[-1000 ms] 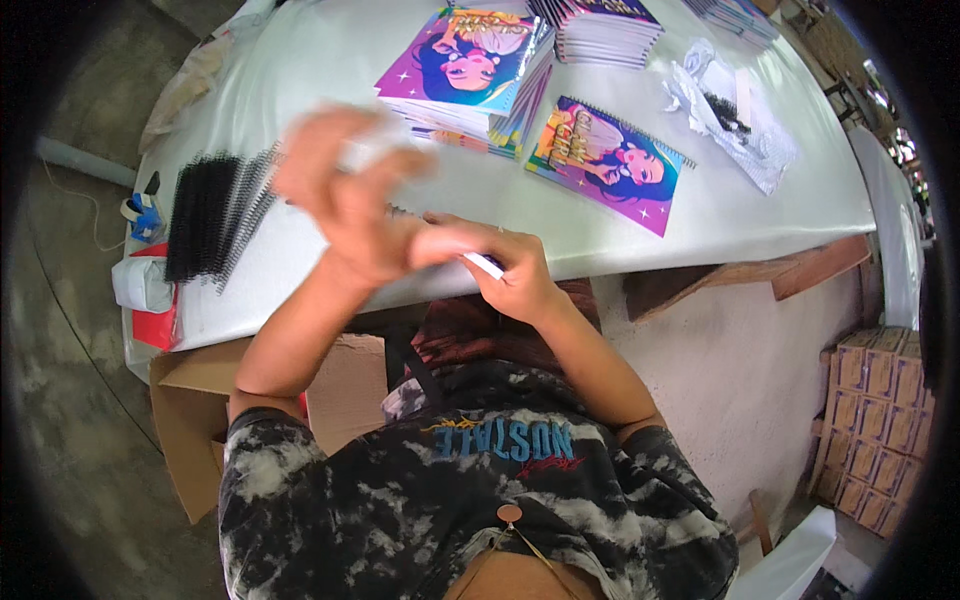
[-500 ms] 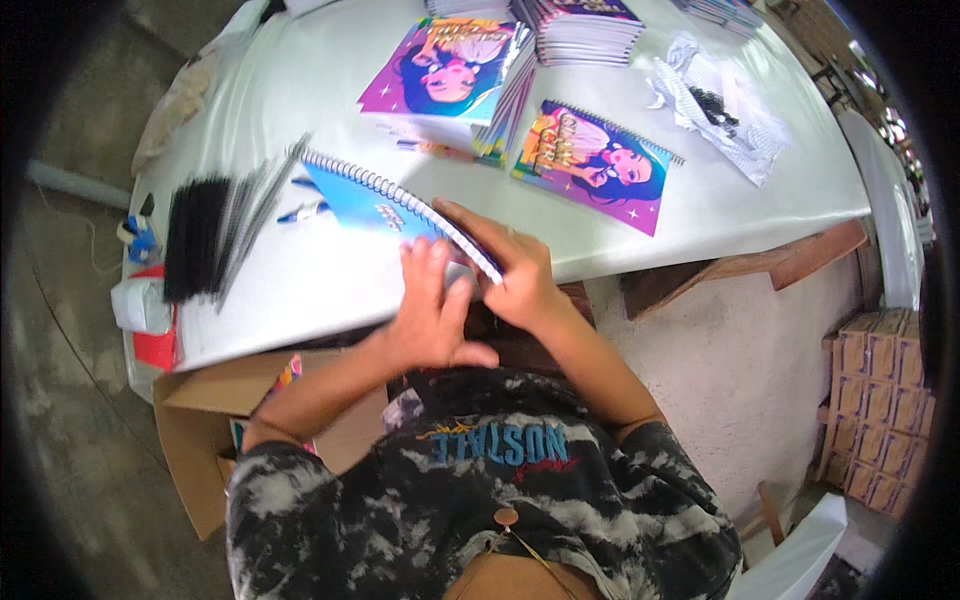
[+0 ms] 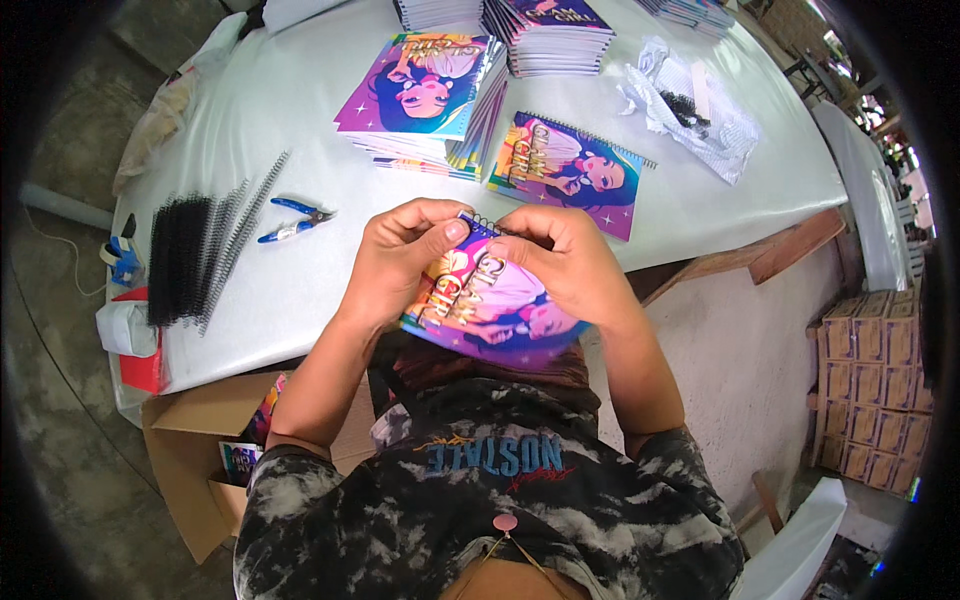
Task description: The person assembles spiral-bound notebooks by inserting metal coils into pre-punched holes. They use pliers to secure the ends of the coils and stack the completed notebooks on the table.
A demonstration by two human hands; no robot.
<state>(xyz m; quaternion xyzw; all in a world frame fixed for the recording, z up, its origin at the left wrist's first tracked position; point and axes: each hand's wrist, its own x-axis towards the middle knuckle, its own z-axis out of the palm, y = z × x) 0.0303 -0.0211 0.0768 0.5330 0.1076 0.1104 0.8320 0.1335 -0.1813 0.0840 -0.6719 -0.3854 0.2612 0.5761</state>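
I hold a spiral-bound notebook with a colourful illustrated cover over the near edge of the white table. My left hand grips its left side, thumb and fingers pinching at the top of the wire spiral. My right hand clasps the right side, fingertips on the same spiral end. Blue-handled pliers lie on the table just left of my left hand.
Black binding coils lie in a row at the table's left. A finished notebook and stacks of notebooks sit beyond my hands. Crumpled plastic wrap lies far right. An open cardboard box stands under the table; stacked cartons at right.
The notebook was open and laid out toward the left; now it is closed, cover up, held close in both hands. My hands have come together at its spiral end.
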